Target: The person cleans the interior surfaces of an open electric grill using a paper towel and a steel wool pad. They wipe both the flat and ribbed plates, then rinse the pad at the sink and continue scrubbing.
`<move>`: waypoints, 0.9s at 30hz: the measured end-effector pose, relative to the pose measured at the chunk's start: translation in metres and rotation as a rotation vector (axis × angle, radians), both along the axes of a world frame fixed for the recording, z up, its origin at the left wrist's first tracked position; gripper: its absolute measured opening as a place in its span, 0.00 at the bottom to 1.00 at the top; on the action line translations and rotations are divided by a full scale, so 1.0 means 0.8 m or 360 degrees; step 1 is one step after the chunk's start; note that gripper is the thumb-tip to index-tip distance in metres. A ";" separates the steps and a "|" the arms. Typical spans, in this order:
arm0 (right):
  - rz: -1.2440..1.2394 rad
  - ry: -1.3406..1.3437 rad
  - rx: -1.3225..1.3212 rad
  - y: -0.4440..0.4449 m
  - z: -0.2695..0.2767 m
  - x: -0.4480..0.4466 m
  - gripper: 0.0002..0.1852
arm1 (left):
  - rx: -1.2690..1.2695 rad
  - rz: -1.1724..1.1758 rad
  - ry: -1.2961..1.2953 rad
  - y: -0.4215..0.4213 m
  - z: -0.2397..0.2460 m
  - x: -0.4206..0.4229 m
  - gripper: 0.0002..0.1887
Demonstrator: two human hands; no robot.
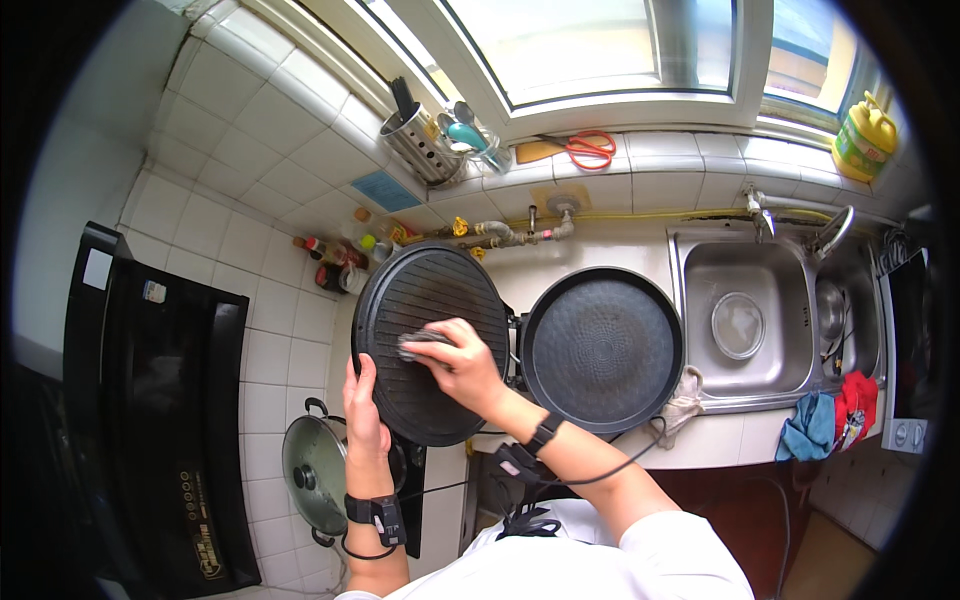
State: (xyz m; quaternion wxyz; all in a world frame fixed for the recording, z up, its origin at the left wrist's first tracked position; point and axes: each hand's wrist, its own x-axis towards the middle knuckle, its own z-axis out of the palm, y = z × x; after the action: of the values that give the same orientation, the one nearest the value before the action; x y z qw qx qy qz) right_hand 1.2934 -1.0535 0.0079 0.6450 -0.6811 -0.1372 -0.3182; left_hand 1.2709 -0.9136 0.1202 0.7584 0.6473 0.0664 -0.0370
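Observation:
A round electric griddle lies hinged open on the counter, in two black halves. Its left half, a ridged plate (442, 300), stands raised, and my left hand (365, 409) holds that half by its outer rim. My right hand (461, 367) presses a grey scouring pad (421, 346), perhaps of steel wool, against the ridges near the middle. The flat round pan half (604, 349) sits to the right of the hinge, with a faint ring pattern at its centre. Both wrists wear black straps with small devices and cables.
Right of the griddle is a steel sink (742, 322) holding a round bowl (738, 325). A pale cloth (682, 397) touches the pan's right side. Teal (807, 427) and red cloths (857, 412) hang over the counter edge. A lidded pot (311, 472) stands lower left; red-handled scissors (592, 150) lie on the sill.

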 end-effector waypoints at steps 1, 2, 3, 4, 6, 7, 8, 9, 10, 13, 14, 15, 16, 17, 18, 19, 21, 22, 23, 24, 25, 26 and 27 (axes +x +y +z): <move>-0.0030 0.0060 -0.0013 -0.009 -0.021 -0.008 0.19 | 0.0045 0.0066 0.0025 0.001 -0.001 0.000 0.23; -0.0046 0.0192 -0.0063 -0.021 -0.043 -0.016 0.19 | 0.0047 0.0100 0.0030 0.001 -0.002 0.000 0.23; -0.0044 0.0286 -0.0066 -0.034 -0.064 -0.023 0.18 | 0.0021 0.0122 0.0028 0.001 -0.003 0.001 0.23; 0.0025 0.0531 -0.0147 -0.049 -0.081 -0.028 0.18 | 0.0054 0.0129 0.0014 0.001 -0.005 0.001 0.23; 0.0003 0.0746 -0.0192 -0.063 -0.093 -0.031 0.18 | 0.0074 0.0122 -0.0010 -0.001 -0.006 0.000 0.23; 0.0019 0.0709 -0.0121 -0.065 -0.089 -0.028 0.18 | 0.0058 0.0104 -0.0011 -0.001 -0.006 0.000 0.23; -0.0062 0.0538 -0.0070 -0.061 -0.077 -0.022 0.18 | 0.0045 0.0084 -0.0009 -0.002 -0.005 -0.001 0.23; -0.0043 0.0364 0.0057 -0.055 -0.059 -0.014 0.19 | 0.0006 0.0053 -0.0018 -0.002 -0.004 -0.001 0.23; 0.0002 0.0288 0.0147 -0.046 -0.038 -0.005 0.19 | 0.0036 0.0062 0.0003 -0.002 -0.003 -0.002 0.23; 0.0096 0.0062 0.0231 -0.013 0.020 0.017 0.19 | 0.0036 0.0065 0.0018 -0.003 -0.002 -0.001 0.23; 0.0187 0.0015 0.0226 -0.004 0.029 0.023 0.18 | 0.0038 0.0074 0.0023 -0.003 -0.001 -0.002 0.23; 0.0095 -0.0023 0.0114 0.003 0.030 0.025 0.16 | -0.0006 0.0044 0.0005 -0.003 -0.001 -0.002 0.23; 0.0049 -0.0013 0.0136 0.004 0.024 0.024 0.16 | 0.0049 0.0081 0.0032 -0.002 -0.001 -0.001 0.23; 0.0023 0.0004 0.0116 0.003 0.010 0.021 0.16 | 0.0058 0.0077 0.0036 -0.001 0.000 -0.001 0.23; 0.0013 0.0036 0.0068 -0.002 -0.007 0.019 0.16 | 0.0024 0.0048 0.0014 0.000 0.000 0.001 0.24; -0.0009 0.0131 0.0052 -0.011 -0.030 0.011 0.17 | 0.0062 0.0072 0.0025 0.001 -0.001 0.001 0.24; -0.0012 0.0422 -0.0030 -0.037 -0.076 -0.004 0.17 | 0.0031 0.0054 0.0014 0.002 -0.002 0.002 0.24; 0.0009 0.0644 -0.0083 -0.052 -0.093 -0.011 0.17 | 0.0058 0.0068 0.0013 0.002 -0.002 0.001 0.24; -0.0010 0.0598 -0.0067 -0.063 -0.103 -0.014 0.17 | 0.0060 0.0072 0.0011 0.001 -0.003 0.001 0.24; 0.0034 0.0819 -0.0103 -0.071 -0.106 -0.015 0.17 | 0.0031 0.0044 -0.0012 0.001 -0.004 0.001 0.24; -0.0046 0.0652 -0.0028 -0.072 -0.101 -0.012 0.17 | 0.0066 0.0081 0.0010 0.000 -0.004 0.001 0.24; -0.0066 0.0754 0.0002 -0.070 -0.089 -0.007 0.18 | 0.0070 0.0087 0.0011 0.000 -0.004 0.001 0.25; -0.0120 0.0576 0.0023 -0.065 -0.073 0.003 0.19 | 0.0045 0.0072 -0.0003 0.000 -0.004 0.000 0.25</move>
State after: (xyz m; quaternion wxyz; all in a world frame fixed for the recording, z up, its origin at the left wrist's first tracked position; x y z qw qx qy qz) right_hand 1.2960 -1.1053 -0.0502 0.6518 -0.7272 0.0091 -0.2152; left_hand 1.2706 -0.9134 0.1171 0.7498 0.6564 0.0810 -0.0183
